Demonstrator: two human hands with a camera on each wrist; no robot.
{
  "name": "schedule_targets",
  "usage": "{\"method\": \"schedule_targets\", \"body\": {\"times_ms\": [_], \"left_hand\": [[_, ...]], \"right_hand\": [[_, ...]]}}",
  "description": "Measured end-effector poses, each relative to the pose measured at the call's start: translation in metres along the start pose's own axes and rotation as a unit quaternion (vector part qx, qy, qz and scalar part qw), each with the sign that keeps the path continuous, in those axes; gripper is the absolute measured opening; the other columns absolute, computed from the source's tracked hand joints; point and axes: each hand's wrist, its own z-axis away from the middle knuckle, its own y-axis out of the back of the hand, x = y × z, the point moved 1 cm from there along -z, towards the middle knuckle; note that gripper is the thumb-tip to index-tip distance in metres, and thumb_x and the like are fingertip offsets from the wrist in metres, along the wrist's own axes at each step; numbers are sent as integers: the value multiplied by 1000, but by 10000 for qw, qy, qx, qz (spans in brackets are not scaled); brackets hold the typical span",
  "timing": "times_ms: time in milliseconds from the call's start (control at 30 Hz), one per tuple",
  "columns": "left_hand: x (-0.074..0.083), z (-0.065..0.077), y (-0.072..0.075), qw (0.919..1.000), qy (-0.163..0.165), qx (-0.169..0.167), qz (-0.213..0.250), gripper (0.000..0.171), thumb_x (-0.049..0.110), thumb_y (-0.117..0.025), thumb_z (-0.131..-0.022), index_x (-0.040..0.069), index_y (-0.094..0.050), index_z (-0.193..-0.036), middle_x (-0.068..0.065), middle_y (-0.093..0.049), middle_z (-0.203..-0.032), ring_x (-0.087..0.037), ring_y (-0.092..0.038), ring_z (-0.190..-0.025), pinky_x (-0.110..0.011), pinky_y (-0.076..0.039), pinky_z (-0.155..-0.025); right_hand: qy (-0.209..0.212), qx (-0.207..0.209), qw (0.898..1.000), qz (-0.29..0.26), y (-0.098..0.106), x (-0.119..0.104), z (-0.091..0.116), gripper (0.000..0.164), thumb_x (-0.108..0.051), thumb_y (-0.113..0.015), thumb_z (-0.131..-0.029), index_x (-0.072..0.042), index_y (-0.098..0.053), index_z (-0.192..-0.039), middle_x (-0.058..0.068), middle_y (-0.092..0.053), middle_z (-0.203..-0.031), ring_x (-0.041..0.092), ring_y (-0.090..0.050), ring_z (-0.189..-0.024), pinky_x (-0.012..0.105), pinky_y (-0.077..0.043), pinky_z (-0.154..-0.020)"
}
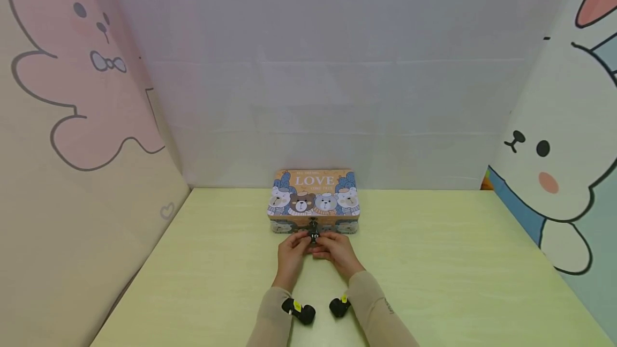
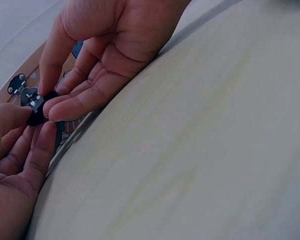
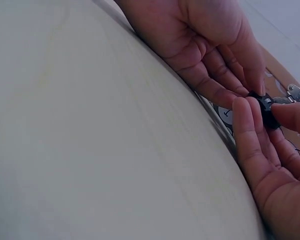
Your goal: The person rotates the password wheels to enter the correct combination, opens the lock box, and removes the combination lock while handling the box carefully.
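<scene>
Black, blocky lock (image 3: 266,112) is pinched by left hand (image 1: 291,257) and right hand (image 1: 339,253).

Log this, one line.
left hand, right hand: pinch small black lock | silver metal clasp: box front | orange bear-printed rectangular box: lid closed

On the yellow-green table (image 1: 202,261) before you stands a rectangular orange box (image 1: 313,202), small black lock (image 3: 267,114) at its front.
</scene>
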Motion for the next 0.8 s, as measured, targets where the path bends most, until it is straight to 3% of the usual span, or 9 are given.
{"method": "schedule_targets", "body": {"times_ms": [67, 267, 500, 800], "left_hand": [[-8, -3, 1, 9999, -152, 15, 60, 24, 1, -67, -93, -14, -67, -111, -22, -71, -102, -10, -67, -82, -25, -61, -70], [-7, 1, 1, 9968, -742, -30, 297, 19, 6, -70, -91, -9, -71, -103, -14, -73, -92, -10, -67, -79, -23, -60, -65], [-7, -3, 0, 9999, -75, 102, 39, 22, -1, -66, -92, -13, -67, -110, -21, -71, -100, -10, -67, -81, -22, -60, -68], [-6, -3, 0, 9999, -29, 115, 17, 22, 0, -66, -93, -13, -68, -110, -19, -72, -99, -8, -66, -78, -21, -59, -67]], "right_hand": [[9, 9, 10000, 28, 0, 0, 0, 30, 2, -55, -98, 20, -50, -121, 10, -65, -83, 15, -68, -69, 28, -62, -68], [-6, 2, 10000, 92, 0, 0, 0, 27, 2, -55, -99, 21, -52, -118, 10, -64, -81, 14, -68, -68, 28, -62, -67], [-19, 47, 9999, 126, 1, 2, -2, 20, 3, -54, -98, 18, -57, -110, 10, -64, -79, 15, -68, -68, 28, -62, -67], [-35, 37, 9999, 158, 1, 2, -3, 22, 2, -53, -99, 19, -56, -113, 9, -64, -79, 15, -68, -69, 27, -62, -67]]}}
